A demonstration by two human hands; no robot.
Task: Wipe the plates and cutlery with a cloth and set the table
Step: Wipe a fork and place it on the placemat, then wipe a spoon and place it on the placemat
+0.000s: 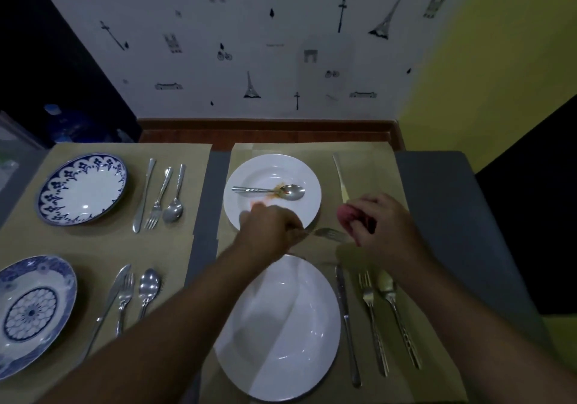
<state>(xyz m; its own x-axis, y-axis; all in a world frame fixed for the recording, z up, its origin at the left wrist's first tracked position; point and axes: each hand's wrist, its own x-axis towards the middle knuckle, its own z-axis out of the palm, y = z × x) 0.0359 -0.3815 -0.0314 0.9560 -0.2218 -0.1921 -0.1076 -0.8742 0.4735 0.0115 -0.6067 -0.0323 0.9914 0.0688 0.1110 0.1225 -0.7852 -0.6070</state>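
My left hand (268, 230) grips the handle of a fork (331, 234) held level just below the far white plate (307, 172). My right hand (379, 221) is closed on a bunched pink cloth (345, 216) at the fork's tines. The far white plate has orange smears and a soiled spoon (274, 190) lying in it. A table knife (341, 177) lies to its right. Nearer me is a white oval plate (299, 338), with a knife (346, 322), fork (371, 316) and spoon (395, 313) on its right.
Two blue-patterned plates sit on the left mat, one far (82, 188) and one near (34, 313), each with a knife, fork and spoon beside it. Tan mats (371, 166) cover a grey table. A wall runs along the far edge; a water bottle (67, 122) stands at far left.
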